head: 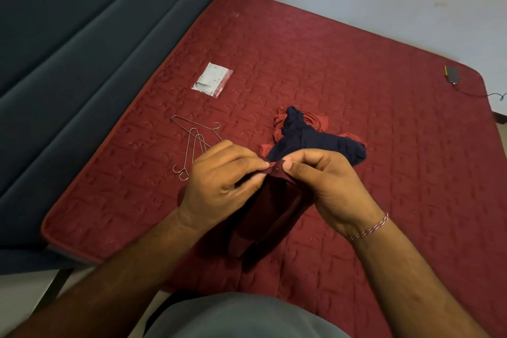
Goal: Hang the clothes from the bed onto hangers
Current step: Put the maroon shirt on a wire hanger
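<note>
Hands first: left hand (219,181) and right hand (326,184) both pinch the top edge of a maroon garment (270,217) at frame centre, thumb and fingertips of each clamped on the same short stretch of hem, nearly touching. The rest of the cloth hangs down between the wrists toward the lower centre. My read: the close pinch is for finding or spreading an opening (neck or waistband, can't tell which) so a hanger can go in. Garment type not resolvable while bunched.

Largest down:
- Red quilted mattress (356,77) fills most of the frame and serves as the work surface. Everything is laid within arm's reach of the near edge.
- Blue-grey upholstered headboard (82,49) runs along the left side.
- Pile of remaining clothes just above the hands: navy garment (315,143) lying on top of a red garment (321,125), crumpled, not yet hung. Likely the queue.
- Wire hangers (196,143) left of centre, just beyond the left hand's knuckles, loosely overlapped, hooks pointing different ways. At least three, all bare. Placed on the left so the left hand can grab one, I'd guess.
- Small clear plastic packet (212,79) above the hangers, well apart from them; unrelated to the task.
- Dark device with cable (452,74) at the right edge of the mattress, far from the work.
- Thread bracelet (369,228) on the right wrist.

Status: early, nothing on a hanger yet.
</note>
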